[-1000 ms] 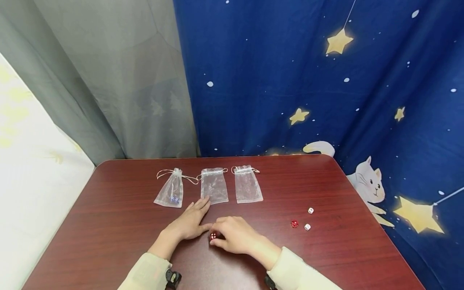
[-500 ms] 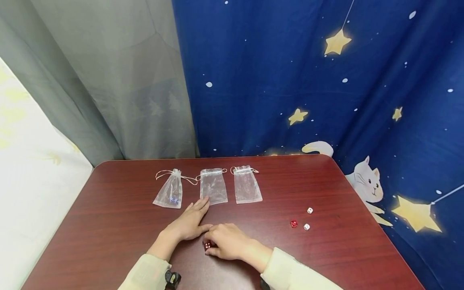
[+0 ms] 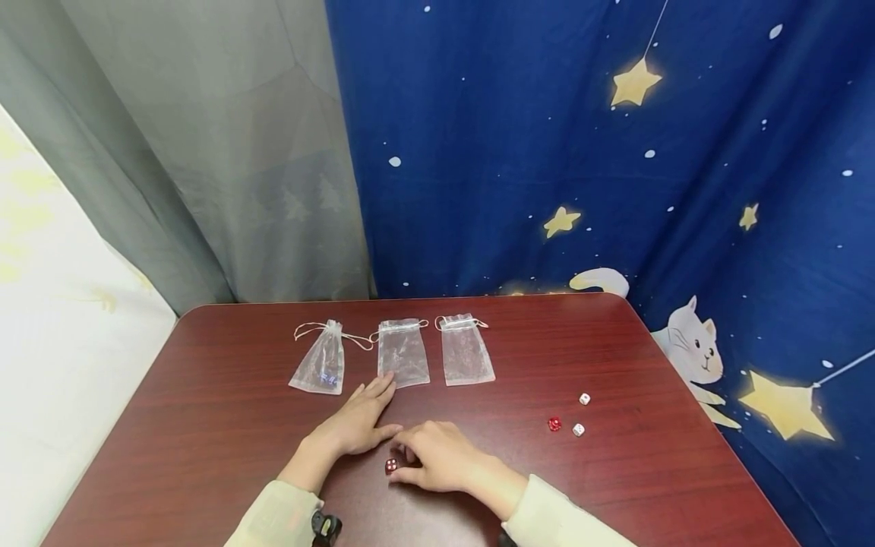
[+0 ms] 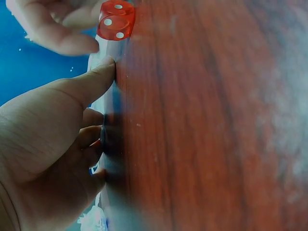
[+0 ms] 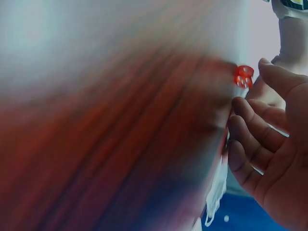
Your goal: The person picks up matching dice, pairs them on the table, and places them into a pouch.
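A red see-through die with white pips stands on the table in front of my right hand. In the right wrist view, the thumb and relaxed fingers spread around this red die with a gap. My left hand rests on the table with straight fingers, its fingertips at the lower edge of the middle mesh bag. Its thumb points toward the right hand's fingers. The left wrist view shows the red die beyond the thumb of my left hand.
A drawstring bag with blue pieces inside lies at the left, its neck gathered. Another flat mesh bag lies right of the middle one. On the right are a red die and two white dice. A curtain hangs behind the table.
My right hand moved left and toward me with the red die, then its fingers opened and let go of it on the table. The left hand stayed in place.
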`<state>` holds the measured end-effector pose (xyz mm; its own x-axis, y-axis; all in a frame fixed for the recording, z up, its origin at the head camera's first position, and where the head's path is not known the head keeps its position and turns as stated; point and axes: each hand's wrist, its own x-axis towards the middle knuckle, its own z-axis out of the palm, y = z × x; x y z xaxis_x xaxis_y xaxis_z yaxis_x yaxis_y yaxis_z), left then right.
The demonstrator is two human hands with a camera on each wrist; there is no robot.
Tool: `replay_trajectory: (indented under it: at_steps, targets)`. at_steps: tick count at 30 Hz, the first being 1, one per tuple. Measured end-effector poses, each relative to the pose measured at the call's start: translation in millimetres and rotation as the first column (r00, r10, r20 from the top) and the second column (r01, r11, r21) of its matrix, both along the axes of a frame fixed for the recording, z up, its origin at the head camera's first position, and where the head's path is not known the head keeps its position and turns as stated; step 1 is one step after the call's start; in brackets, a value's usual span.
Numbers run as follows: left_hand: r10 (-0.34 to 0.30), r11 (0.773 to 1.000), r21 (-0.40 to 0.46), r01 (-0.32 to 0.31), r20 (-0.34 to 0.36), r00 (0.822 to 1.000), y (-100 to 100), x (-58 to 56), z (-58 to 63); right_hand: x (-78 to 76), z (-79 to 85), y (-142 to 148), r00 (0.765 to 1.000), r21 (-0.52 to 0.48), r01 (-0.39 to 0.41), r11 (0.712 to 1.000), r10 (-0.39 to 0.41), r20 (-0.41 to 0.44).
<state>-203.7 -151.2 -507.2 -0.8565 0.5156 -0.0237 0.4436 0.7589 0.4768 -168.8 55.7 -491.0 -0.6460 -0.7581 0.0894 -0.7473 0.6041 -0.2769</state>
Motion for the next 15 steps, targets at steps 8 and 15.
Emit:
replay_trajectory:
  at_steps: [8, 15]
  targets:
    - [0.007, 1.000, 0.003, -0.007, -0.003, 1.000, 0.3, -2.0, -1.6, -1.0, 6.9, 38.5, 0.997, -0.083, 0.081, 0.993, -0.080, 0.019]
    - [0.001, 1.000, 0.014, -0.001, -0.002, 1.000, 0.7, -2.9, -5.5, -5.7, 15.3, 79.1, 0.985, -0.136, 0.163, 0.977, -0.169, -0.032]
